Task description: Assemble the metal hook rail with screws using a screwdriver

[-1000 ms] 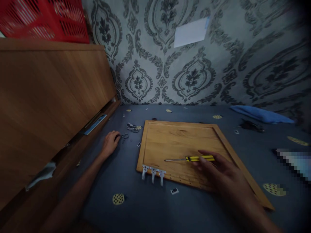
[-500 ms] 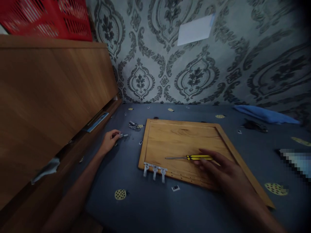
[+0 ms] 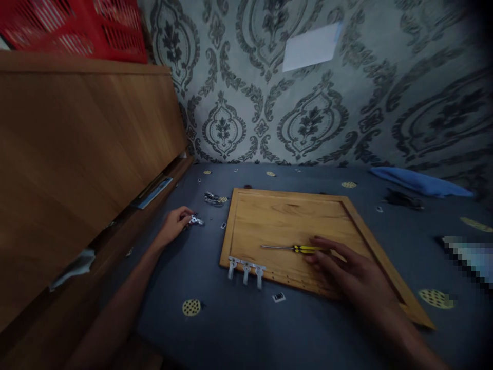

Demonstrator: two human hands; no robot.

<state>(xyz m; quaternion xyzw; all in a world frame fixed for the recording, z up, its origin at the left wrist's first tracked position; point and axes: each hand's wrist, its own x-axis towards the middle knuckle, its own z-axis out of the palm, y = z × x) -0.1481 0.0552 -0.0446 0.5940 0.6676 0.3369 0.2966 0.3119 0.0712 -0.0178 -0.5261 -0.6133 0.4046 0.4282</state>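
Note:
A wooden panel (image 3: 269,216) with a raised frame lies flat on the blue patterned surface. On it rests a yellow-and-black screwdriver (image 3: 296,248), tip pointing left. My right hand (image 3: 346,270) lies on the panel with its fingers closed around the screwdriver's handle end. A metal bracket with three hooks (image 3: 246,268) is fixed at the panel's near edge. My left hand (image 3: 174,224) reaches out to the left of the panel, its fingers pinched on a small metal hook piece (image 3: 195,220).
A wooden cabinet (image 3: 77,154) stands along the left, with a red crate (image 3: 77,25) on top. More small metal parts (image 3: 212,198) lie beyond my left hand. A blue cloth (image 3: 416,181) lies at the far right. Patterned wallpaper rises behind.
My left hand has closed on the small metal piece and drawn it slightly nearer. My right hand has slid a little left along the screwdriver.

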